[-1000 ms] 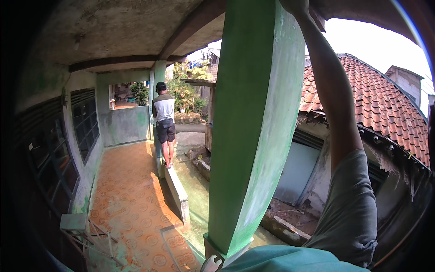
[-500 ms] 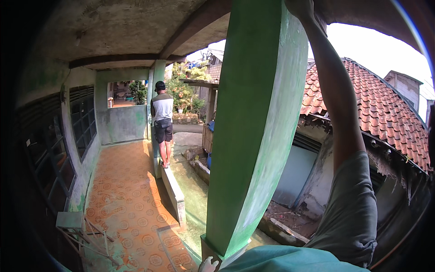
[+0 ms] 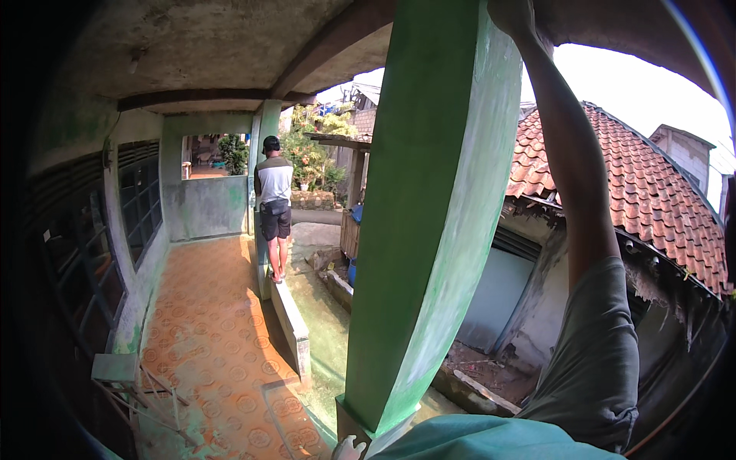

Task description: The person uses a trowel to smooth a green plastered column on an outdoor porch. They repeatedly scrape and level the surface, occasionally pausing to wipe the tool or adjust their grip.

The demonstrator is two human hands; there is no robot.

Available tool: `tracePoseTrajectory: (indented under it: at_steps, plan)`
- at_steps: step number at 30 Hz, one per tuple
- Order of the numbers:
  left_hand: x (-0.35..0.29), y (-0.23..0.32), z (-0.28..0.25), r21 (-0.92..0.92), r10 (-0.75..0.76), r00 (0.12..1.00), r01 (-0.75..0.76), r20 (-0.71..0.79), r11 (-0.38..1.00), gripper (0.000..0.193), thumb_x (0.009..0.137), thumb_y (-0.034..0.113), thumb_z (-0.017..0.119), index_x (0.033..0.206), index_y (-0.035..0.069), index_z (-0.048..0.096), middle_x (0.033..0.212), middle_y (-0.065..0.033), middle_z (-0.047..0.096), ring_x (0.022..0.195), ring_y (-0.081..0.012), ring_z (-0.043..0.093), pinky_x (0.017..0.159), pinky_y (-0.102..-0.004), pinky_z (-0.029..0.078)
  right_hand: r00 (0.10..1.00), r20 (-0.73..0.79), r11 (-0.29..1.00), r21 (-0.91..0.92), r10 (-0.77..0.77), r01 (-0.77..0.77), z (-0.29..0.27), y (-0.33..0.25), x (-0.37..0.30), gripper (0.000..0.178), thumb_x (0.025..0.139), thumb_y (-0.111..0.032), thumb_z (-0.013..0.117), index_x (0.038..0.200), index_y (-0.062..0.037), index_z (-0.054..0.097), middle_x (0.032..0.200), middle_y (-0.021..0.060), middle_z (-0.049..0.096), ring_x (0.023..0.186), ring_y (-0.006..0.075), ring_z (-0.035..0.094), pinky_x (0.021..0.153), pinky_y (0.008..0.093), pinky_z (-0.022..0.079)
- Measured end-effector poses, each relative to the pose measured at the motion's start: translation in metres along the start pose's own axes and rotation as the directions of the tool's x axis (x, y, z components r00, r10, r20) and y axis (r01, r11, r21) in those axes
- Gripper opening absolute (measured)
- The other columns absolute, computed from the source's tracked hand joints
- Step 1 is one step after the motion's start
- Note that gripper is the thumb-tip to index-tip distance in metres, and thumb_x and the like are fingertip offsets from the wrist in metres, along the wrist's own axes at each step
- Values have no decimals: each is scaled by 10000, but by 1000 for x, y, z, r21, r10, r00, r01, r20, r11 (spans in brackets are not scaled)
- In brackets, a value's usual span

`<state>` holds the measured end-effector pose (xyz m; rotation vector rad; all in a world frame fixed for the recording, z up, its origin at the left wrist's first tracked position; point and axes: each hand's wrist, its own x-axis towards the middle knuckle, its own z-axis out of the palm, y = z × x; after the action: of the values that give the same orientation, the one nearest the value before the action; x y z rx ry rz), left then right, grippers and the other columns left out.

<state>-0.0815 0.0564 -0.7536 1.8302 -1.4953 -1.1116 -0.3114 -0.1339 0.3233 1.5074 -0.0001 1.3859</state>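
My right arm reaches up from a grey-green sleeve. My right hand [image 3: 512,14] is at the top edge of the picture, against the upper right side of a tall green pillar [image 3: 418,192]. Its fingers are cut off or hidden, so what it holds, if anything, does not show. The pillar's front face is deep green, while its right face looks paler and streaky. By the pillar's base, a pale bare foot [image 3: 349,448], apparently mine, pokes in beside my teal shirt [image 3: 491,441]. No left hand appears.
Another person [image 3: 274,199] stands on a low wall [image 3: 290,326] facing a farther pillar [image 3: 268,126]. A paint-stained stool [image 3: 115,368] is on the orange tiled floor [image 3: 207,322]. Barred windows [image 3: 140,184] line the left wall. Outside right is a red tiled roof [image 3: 613,172].
The view has shifted very slightly. My right hand stays high by the pillar, and the other person holds nearly the same stance.
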Motion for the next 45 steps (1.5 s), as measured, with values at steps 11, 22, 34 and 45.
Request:
tracePoseTrajectory:
  at_steps: [11, 22, 34, 45]
  plan:
    - [-15, -1, -4, -8, -37, 998, 37, -45, 999, 612, 960, 311, 692, 1484, 48, 514, 1404, -253, 597, 1232, -405, 642, 1047, -495, 505, 957, 11, 930, 232, 291, -286, 24, 5, 3, 177, 990, -145, 545, 1111, -76, 654, 1049, 94, 683, 940, 264, 659, 885, 428, 537]
    - [-18, 14, 7, 1, -29, 999, 29, -42, 1000, 613, 960, 291, 695, 1495, 57, 506, 1406, -247, 597, 1223, -396, 652, 1042, -491, 509, 927, -49, 918, -131, 372, -375, -13, -50, 24, 284, 970, -261, 590, 1087, -45, 732, 958, 206, 742, 918, 379, 713, 849, 515, 548]
    - [-31, 18, 21, 46, -51, 991, 57, -124, 997, 617, 960, 269, 697, 1508, 67, 498, 1409, -241, 598, 1213, -386, 662, 1036, -487, 514, 910, 82, 913, 21, 406, -408, -59, -134, -71, 229, 973, -204, 622, 1090, -61, 757, 983, 149, 726, 932, 358, 698, 798, 470, 545]
    - [-76, 61, 29, 85, -13, 966, 36, -258, 996, 622, 960, 249, 699, 1520, 76, 490, 1412, -235, 598, 1203, -377, 672, 1031, -483, 518, 5, 988, 419, -60, 152, -906, -373, -546, -633, 567, 1025, -195, 593, 1583, -226, 497, 1014, 139, 597, 925, 285, 594, 802, 437, 483]
